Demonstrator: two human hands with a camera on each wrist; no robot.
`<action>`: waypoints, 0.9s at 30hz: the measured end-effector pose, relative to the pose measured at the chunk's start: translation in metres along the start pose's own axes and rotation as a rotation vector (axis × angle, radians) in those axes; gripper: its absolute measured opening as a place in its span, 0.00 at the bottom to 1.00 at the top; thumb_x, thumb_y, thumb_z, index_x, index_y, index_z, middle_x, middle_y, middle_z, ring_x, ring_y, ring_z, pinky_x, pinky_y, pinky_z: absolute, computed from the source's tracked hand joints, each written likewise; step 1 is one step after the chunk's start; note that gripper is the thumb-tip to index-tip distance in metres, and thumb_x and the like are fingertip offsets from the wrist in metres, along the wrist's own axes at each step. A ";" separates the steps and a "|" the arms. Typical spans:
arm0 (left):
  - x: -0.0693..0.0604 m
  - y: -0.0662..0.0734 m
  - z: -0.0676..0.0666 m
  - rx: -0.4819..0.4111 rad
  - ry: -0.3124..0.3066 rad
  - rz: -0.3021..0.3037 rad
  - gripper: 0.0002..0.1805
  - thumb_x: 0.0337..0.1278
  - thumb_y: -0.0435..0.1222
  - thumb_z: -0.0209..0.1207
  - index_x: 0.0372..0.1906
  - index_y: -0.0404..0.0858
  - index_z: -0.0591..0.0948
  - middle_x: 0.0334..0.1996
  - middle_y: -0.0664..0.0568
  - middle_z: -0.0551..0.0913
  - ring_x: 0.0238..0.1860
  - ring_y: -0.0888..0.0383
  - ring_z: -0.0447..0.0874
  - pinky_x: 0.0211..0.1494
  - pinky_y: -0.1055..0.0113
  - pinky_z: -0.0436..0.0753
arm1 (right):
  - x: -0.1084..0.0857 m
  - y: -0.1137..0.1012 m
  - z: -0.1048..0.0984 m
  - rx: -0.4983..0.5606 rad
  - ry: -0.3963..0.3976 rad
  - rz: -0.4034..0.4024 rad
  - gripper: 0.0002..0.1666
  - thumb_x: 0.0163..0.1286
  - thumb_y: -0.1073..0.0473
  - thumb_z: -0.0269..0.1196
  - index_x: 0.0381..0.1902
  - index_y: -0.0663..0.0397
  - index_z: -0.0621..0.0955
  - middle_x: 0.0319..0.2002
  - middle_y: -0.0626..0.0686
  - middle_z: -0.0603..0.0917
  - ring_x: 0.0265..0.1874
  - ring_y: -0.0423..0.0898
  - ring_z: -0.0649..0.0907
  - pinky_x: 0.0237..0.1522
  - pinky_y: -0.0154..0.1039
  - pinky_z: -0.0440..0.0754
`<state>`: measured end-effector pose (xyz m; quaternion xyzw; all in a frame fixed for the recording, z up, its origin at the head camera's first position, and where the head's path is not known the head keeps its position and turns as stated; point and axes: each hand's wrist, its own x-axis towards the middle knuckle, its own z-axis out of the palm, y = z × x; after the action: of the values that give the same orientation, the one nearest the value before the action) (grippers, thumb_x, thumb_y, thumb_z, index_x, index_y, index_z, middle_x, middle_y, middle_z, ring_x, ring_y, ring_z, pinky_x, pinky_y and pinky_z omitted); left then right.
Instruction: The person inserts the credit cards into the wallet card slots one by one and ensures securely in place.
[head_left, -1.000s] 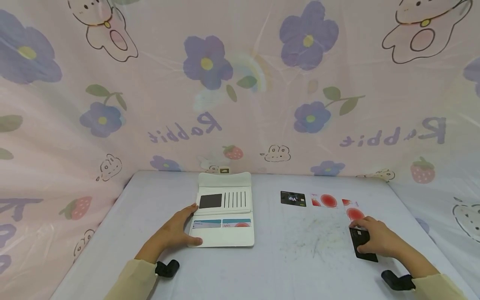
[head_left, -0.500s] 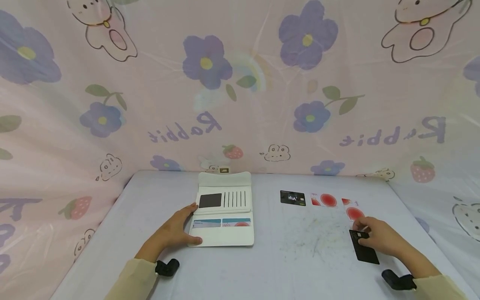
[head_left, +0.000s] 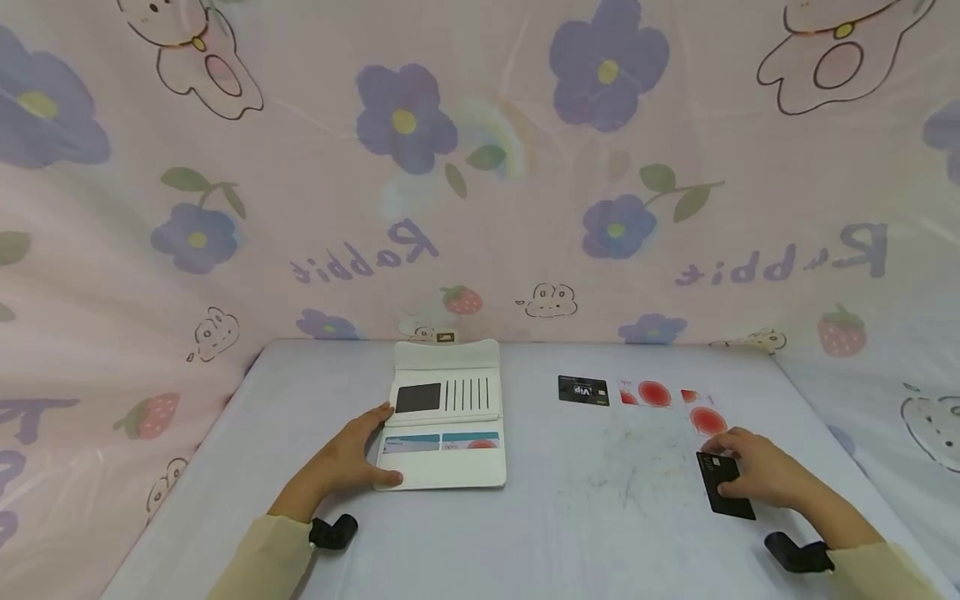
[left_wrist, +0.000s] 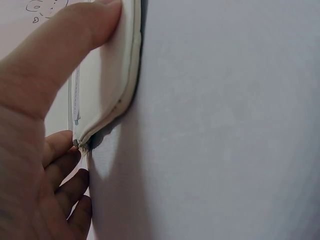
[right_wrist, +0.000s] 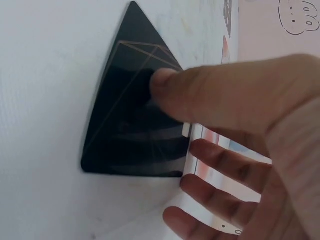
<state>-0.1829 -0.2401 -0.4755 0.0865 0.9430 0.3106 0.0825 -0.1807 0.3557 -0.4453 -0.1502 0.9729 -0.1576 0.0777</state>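
Note:
A white wallet (head_left: 459, 474) lies unfolded on the table, with several card slots and two cards (head_left: 412, 444) tucked in its lower part. My left hand (head_left: 347, 452) is at its left edge, the thumb laid straight over the lower flap and the other fingers loose beside the edge. At the right, my right hand (head_left: 763, 473) pinches a black card (head_left: 729, 503), thumb on its face and fingers at its far edge. In the right wrist view fine gold lines cross this black card (right_wrist: 132, 115). Part of it is hidden behind the thumb.
Beyond the right hand lie a flat black VIP card (head_left: 583, 391) and two white-and-red cards, one (head_left: 645, 393) sideways and one (head_left: 707, 419) close to the fingers. Greyish smudges (head_left: 630, 467) mark the white table cover. A patterned curtain (head_left: 480, 208) rises behind the table.
The right thumb has shifted slightly on the black card, baring more of its lower part. The left hand stays on the wallet. The whole head view has shifted a little.

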 end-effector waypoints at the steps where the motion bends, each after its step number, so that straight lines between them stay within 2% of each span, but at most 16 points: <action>1: 0.000 0.000 -0.001 -0.001 0.003 0.004 0.65 0.25 0.56 0.78 0.73 0.38 0.59 0.76 0.47 0.56 0.75 0.42 0.52 0.75 0.44 0.57 | 0.001 0.000 0.000 -0.005 0.000 0.000 0.30 0.39 0.57 0.77 0.43 0.56 0.81 0.40 0.54 0.80 0.37 0.49 0.78 0.37 0.46 0.80; 9: -0.001 0.000 -0.002 0.007 0.004 -0.004 0.64 0.26 0.58 0.77 0.74 0.40 0.59 0.76 0.48 0.55 0.76 0.42 0.51 0.75 0.43 0.56 | 0.007 0.001 -0.002 -0.004 -0.014 0.017 0.29 0.39 0.57 0.77 0.41 0.55 0.81 0.39 0.53 0.79 0.38 0.49 0.78 0.38 0.49 0.81; 13: -0.002 0.000 -0.003 0.006 0.000 0.010 0.64 0.27 0.59 0.76 0.74 0.39 0.58 0.76 0.46 0.56 0.75 0.40 0.52 0.74 0.42 0.57 | 0.006 0.002 0.000 0.000 0.011 -0.019 0.23 0.40 0.59 0.77 0.35 0.52 0.79 0.37 0.52 0.78 0.38 0.50 0.79 0.39 0.50 0.81; 16: -0.001 0.000 -0.004 0.006 -0.006 0.008 0.65 0.27 0.59 0.76 0.74 0.39 0.58 0.75 0.42 0.57 0.75 0.39 0.53 0.74 0.42 0.58 | 0.006 0.002 0.000 0.009 0.021 -0.030 0.21 0.42 0.60 0.76 0.35 0.53 0.79 0.37 0.53 0.78 0.38 0.52 0.80 0.40 0.51 0.82; 22: 0.000 0.001 -0.005 0.009 -0.013 -0.007 0.64 0.28 0.60 0.75 0.74 0.40 0.58 0.73 0.40 0.60 0.74 0.40 0.56 0.73 0.42 0.60 | 0.006 0.002 -0.002 0.019 -0.021 0.020 0.29 0.42 0.56 0.77 0.43 0.56 0.80 0.42 0.57 0.79 0.39 0.51 0.79 0.41 0.54 0.83; 25: 0.000 0.003 -0.006 0.008 -0.002 0.001 0.63 0.28 0.59 0.75 0.73 0.40 0.59 0.73 0.41 0.61 0.73 0.40 0.57 0.73 0.42 0.61 | 0.005 0.002 -0.002 0.022 -0.032 0.022 0.34 0.40 0.56 0.78 0.47 0.58 0.80 0.44 0.59 0.79 0.40 0.52 0.78 0.42 0.58 0.82; 27: 0.001 0.005 -0.007 0.004 0.004 0.010 0.63 0.28 0.58 0.76 0.73 0.39 0.59 0.72 0.41 0.62 0.73 0.40 0.57 0.73 0.42 0.61 | 0.005 0.002 -0.002 0.020 -0.028 0.017 0.36 0.39 0.56 0.78 0.49 0.59 0.79 0.44 0.58 0.79 0.39 0.51 0.78 0.42 0.56 0.82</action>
<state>-0.1844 -0.2404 -0.4666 0.0909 0.9433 0.3093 0.0790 -0.1864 0.3565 -0.4442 -0.1431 0.9714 -0.1644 0.0940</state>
